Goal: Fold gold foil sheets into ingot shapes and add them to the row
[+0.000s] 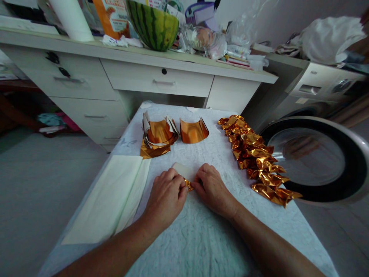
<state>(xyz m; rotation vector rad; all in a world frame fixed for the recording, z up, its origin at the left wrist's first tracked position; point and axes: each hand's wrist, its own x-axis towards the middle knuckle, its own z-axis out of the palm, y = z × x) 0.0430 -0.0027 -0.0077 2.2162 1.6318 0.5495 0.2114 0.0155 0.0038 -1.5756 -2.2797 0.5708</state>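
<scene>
My left hand (pixel 168 192) and my right hand (pixel 212 189) meet near the middle of the cloth-covered table, fingers closed on a small piece of gold foil paper (pixel 188 185). The paper's pale side (pixel 182 169) rises behind the fingertips. Beyond my hands sit a curled stack of gold sheets (pixel 158 132) and a single curved gold sheet (pixel 193 132). Along the right side runs a row of folded, crinkled gold foil pieces (pixel 253 154). To the left of my left hand lie pale paper sheets (pixel 106 200).
A white desk (pixel 135 54) with drawers stands beyond the table (pixel 213 246), holding a cut watermelon (pixel 155 25), a white roll (pixel 72 19) and plastic bags. At the right, a washing machine's round door (pixel 317 157) hangs open beside the table edge.
</scene>
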